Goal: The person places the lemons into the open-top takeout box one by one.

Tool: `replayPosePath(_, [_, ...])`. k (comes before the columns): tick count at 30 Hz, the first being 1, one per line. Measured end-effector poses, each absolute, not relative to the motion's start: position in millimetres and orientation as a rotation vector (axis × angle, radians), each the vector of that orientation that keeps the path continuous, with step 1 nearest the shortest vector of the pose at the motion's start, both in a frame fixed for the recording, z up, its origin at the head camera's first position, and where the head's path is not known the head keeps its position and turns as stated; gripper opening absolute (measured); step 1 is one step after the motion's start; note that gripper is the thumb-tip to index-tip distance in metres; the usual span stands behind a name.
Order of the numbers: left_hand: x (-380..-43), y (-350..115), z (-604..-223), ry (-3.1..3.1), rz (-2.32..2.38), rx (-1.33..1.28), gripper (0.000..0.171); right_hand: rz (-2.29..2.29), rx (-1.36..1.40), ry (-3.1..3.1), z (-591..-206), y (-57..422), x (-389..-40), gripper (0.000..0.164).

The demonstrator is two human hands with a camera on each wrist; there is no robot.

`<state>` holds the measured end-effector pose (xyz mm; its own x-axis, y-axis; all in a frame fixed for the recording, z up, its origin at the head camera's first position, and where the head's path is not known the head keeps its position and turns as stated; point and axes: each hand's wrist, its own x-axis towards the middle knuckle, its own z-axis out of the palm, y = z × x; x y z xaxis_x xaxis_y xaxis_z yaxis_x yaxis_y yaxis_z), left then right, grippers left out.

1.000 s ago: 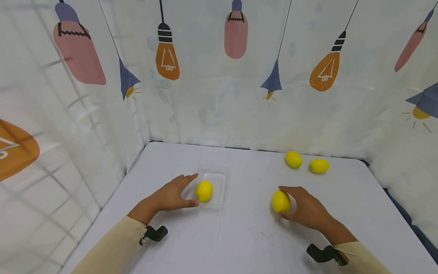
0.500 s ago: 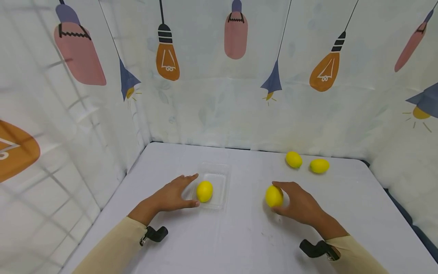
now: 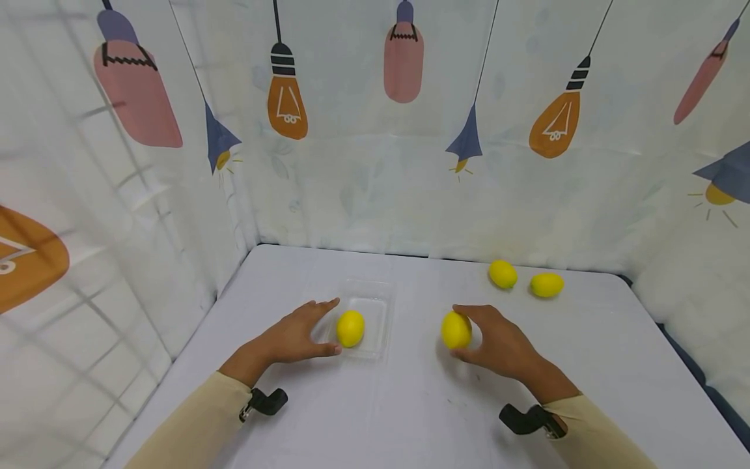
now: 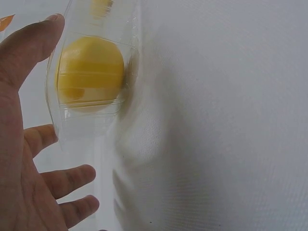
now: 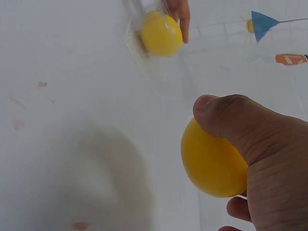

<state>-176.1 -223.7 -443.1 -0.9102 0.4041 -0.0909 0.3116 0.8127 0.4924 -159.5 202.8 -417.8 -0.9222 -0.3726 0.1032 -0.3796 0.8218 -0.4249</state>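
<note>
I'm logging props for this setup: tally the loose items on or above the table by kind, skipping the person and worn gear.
Yellow lemons: 4
Clear plastic container: 1
Total: 5

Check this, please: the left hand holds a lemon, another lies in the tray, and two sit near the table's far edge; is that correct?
Not quite: it is the right hand that holds a lemon, as the head view shows; the rest stands.
</note>
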Motion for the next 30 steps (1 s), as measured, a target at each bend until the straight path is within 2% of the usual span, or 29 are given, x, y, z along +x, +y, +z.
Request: replayPosePath(30, [-176, -222, -444, 2.806, 0.710, 0.538, 0.103, 0.766, 0.643, -2.960, -418, 168, -168, 0.084])
